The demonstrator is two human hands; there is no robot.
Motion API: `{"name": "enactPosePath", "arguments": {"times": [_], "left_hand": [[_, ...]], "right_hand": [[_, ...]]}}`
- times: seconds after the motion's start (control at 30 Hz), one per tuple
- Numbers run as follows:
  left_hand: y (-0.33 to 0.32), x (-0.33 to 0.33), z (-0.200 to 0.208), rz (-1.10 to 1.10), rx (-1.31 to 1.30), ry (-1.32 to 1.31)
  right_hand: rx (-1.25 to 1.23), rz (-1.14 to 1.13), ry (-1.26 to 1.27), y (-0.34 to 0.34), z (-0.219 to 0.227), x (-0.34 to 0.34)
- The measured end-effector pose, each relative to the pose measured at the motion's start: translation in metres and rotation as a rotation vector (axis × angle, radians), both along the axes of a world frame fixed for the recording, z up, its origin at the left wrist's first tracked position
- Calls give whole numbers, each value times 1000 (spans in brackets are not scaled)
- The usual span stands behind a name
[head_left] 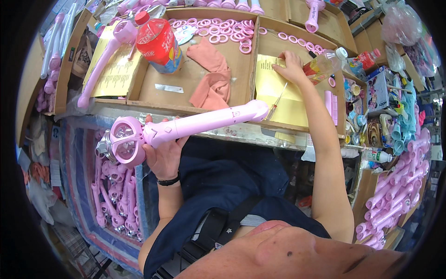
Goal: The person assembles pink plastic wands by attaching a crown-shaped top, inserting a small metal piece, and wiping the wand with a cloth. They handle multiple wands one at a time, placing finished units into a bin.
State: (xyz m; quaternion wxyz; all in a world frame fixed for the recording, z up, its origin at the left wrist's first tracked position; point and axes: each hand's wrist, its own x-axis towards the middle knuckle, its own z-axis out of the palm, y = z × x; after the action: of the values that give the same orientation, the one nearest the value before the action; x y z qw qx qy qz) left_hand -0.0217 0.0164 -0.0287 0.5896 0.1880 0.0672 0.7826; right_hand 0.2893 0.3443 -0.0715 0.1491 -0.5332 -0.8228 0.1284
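Observation:
A long pink plastic toy wand (200, 125) lies across my left hand (163, 156), gripped just below its round open head, with the handle pointing right. A shiny silver faceted piece (104, 146) shows at the head's left side. My right hand (292, 67) reaches over the upper edge of a yellow printed sheet (292, 104) in a cardboard tray. Its fingers are bent and somewhat apart, and I see nothing between them. Beside that hand stands a clear drink bottle (325, 65) with a white cap. A thin pointed tool (277, 102) rests on the sheet.
Pink rings (220, 30) are scattered at the back of the trays. A salmon cloth (211, 74) and a red-labelled bottle (158, 44) occupy the left tray. Another wand (104, 60) leans over yellow paper. Boxes of pink wands (116, 195) stand low left and at right (395, 195).

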Motion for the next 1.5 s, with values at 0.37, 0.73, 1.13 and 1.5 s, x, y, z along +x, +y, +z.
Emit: {"name": "enactPosePath", "arguments": {"times": [0.37, 0.73, 1.13, 1.5], "left_hand": [[-2, 1, 3, 36, -55, 34], [1, 4, 4, 3, 1, 32], [3, 6, 7, 8, -21, 35], [2, 5, 5, 19, -46, 34]], "right_hand": [[314, 31, 172, -10, -13, -11], [527, 25, 132, -17, -13, -16], [544, 53, 87, -19, -12, -16], [538, 69, 267, -20, -11, -11]]}}
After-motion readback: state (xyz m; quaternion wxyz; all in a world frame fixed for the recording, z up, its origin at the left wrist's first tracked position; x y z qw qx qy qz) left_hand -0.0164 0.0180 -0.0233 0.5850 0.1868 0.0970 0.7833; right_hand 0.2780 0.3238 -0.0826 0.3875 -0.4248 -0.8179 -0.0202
